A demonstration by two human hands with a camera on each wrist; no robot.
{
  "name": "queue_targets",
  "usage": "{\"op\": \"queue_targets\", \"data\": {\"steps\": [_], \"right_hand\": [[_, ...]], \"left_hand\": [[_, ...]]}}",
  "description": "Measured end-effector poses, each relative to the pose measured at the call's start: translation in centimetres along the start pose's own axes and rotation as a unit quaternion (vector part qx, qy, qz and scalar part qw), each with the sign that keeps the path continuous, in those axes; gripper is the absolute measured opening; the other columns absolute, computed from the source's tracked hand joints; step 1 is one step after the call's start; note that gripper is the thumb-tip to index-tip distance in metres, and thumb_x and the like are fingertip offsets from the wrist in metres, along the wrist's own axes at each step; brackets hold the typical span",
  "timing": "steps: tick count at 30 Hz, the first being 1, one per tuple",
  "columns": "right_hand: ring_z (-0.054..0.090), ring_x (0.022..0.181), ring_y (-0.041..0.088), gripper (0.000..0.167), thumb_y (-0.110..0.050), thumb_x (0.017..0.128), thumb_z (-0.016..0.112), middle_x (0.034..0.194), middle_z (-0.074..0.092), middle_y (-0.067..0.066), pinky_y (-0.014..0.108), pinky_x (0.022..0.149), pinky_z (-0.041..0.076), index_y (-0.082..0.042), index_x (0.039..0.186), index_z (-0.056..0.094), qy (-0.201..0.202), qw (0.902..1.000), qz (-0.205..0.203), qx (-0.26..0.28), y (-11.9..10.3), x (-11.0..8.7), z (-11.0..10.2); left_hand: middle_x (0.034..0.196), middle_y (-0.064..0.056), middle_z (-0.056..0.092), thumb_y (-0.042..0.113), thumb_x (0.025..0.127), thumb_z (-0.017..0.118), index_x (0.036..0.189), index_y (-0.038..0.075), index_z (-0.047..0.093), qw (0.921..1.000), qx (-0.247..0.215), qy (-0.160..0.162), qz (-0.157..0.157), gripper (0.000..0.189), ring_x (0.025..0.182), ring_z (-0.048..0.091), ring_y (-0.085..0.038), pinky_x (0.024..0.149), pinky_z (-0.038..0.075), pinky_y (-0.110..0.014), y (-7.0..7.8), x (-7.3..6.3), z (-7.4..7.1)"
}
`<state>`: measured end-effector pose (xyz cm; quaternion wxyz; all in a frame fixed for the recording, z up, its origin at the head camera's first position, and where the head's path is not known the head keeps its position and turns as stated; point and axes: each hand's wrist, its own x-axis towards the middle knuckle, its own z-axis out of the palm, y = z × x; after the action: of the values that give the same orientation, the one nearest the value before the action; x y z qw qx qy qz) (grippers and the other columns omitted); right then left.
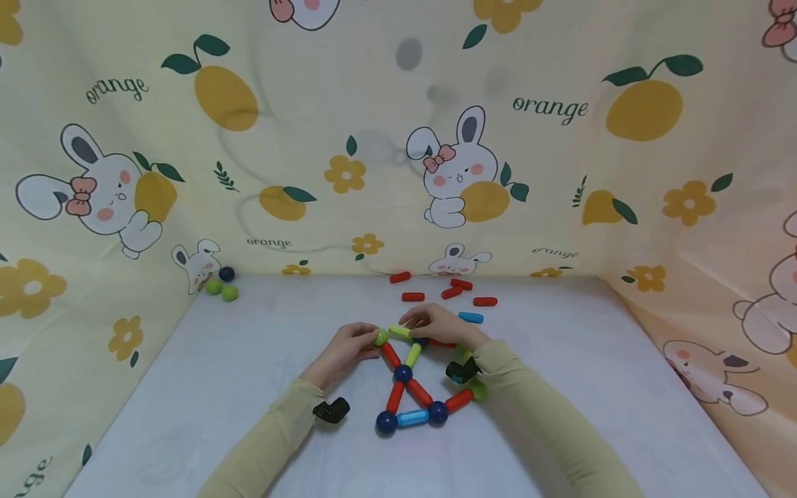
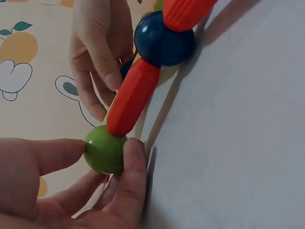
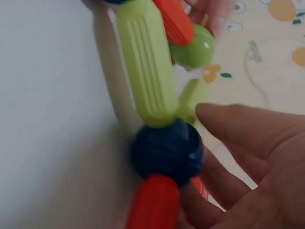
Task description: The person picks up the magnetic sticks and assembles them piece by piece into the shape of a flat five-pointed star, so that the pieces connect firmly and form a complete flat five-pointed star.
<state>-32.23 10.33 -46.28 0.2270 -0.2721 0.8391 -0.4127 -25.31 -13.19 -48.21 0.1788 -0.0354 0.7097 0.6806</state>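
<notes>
My left hand (image 1: 344, 351) pinches a green ball (image 2: 102, 151) between thumb and fingers at the far left corner of a ball-and-rod figure. A red rod (image 2: 133, 98) runs from that ball to a central dark blue ball (image 1: 403, 373). My right hand (image 1: 441, 324) pinches a light green rod (image 1: 399, 331) that points at the green ball. Beside the right fingers sits another dark blue ball (image 3: 167, 151), joined to a second light green rod (image 3: 147, 62) and a red rod (image 3: 155, 205). My right forearm partly hides the figure's right side.
Several loose red rods (image 1: 414, 297) and a blue rod (image 1: 470, 317) lie behind the right hand. At the back left corner rest two green balls (image 1: 230, 293) and a dark blue ball (image 1: 227, 274). A printed cloth (image 1: 373, 228) rises behind the white table (image 1: 249, 360).
</notes>
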Motion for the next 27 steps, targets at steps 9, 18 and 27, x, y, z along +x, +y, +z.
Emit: {"op": "queue_targets", "data": {"steps": [9, 18, 27], "right_hand": [[0.060, 0.099, 0.018, 0.023, -0.004, 0.091, 0.064, 0.105, 0.067, -0.003, 0.036, 0.091, 0.049, -0.016, 0.109, 0.070, -0.030, 0.9994, -0.018, 0.006, 0.3, 0.2, 0.4], [0.059, 0.097, 0.019, 0.022, -0.005, 0.091, 0.063, 0.105, 0.066, -0.002, 0.035, 0.089, 0.049, -0.014, 0.110, 0.069, -0.047, 0.9987, -0.020, -0.006, 0.2, 0.2, 0.3], [0.056, 0.105, 0.018, 0.026, -0.013, 0.096, 0.057, 0.112, 0.065, 0.000, 0.041, 0.096, 0.043, -0.009, 0.121, 0.064, -0.030, 0.9994, -0.016, -0.007, 0.5, -1.1, -0.7]], "left_hand": [[0.102, -0.014, 0.064, 0.012, 0.097, 0.055, 0.119, -0.004, 0.059, 0.9946, 0.082, 0.038, 0.052, 0.027, 0.075, 0.062, -0.021, 0.068, 0.055, -0.029, -0.1, -0.3, 0.5], [0.097, -0.013, 0.064, 0.014, 0.097, 0.056, 0.115, -0.004, 0.060, 0.9909, 0.110, 0.050, 0.059, 0.026, 0.073, 0.061, -0.022, 0.067, 0.055, -0.031, 0.2, -0.5, 0.8], [0.108, -0.014, 0.063, 0.021, 0.098, 0.055, 0.128, -0.003, 0.054, 0.9937, 0.096, 0.047, 0.034, 0.038, 0.085, 0.064, -0.023, 0.077, 0.055, -0.032, 0.3, -2.1, 0.7]]}}
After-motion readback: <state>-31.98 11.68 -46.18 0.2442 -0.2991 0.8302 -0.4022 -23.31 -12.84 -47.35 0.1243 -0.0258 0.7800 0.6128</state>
